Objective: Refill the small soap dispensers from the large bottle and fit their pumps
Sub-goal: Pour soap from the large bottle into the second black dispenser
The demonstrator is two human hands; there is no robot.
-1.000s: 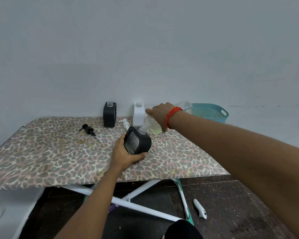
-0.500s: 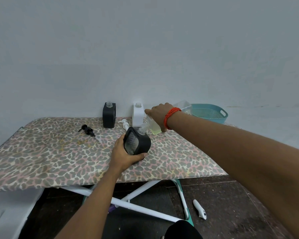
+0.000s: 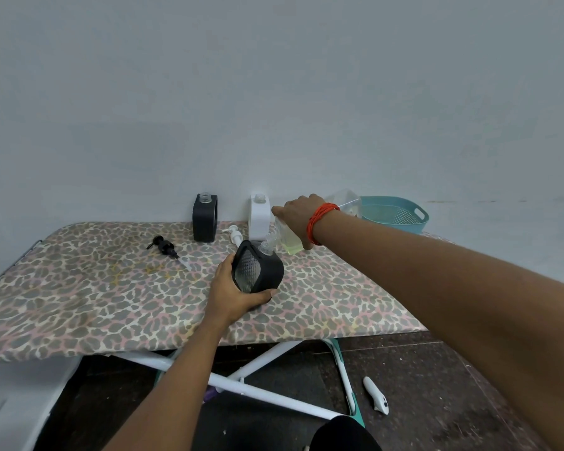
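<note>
— While that bottle is tipped, which step are you on?

— The pouring. My right hand (image 3: 298,214) is wrapped over the large bottle (image 3: 288,239), tilting it so its mouth meets the open neck of the black dispenser (image 3: 258,268). My left hand (image 3: 233,292) grips that dispenser from the side and underneath, leaning it toward the bottle, low over the leopard-print board (image 3: 79,288).

— How full is it?

— I can't tell; its patterned window shows no clear level. Yellow-green soap is pooled at the low end of the bottle.

— And afterwards?

— I'd say: bring the bottle upright without a drip, stand the dispenser straight, then fetch the black pump (image 3: 165,247) lying to the left on the board. Its tube must go straight down that narrow neck before I screw it on.

— The others?

— A second black dispenser (image 3: 205,219) and a white dispenser (image 3: 259,219) stand open-necked by the wall, a white pump (image 3: 235,236) lying just in front. No pump is fitted, so plenty remains.
</note>
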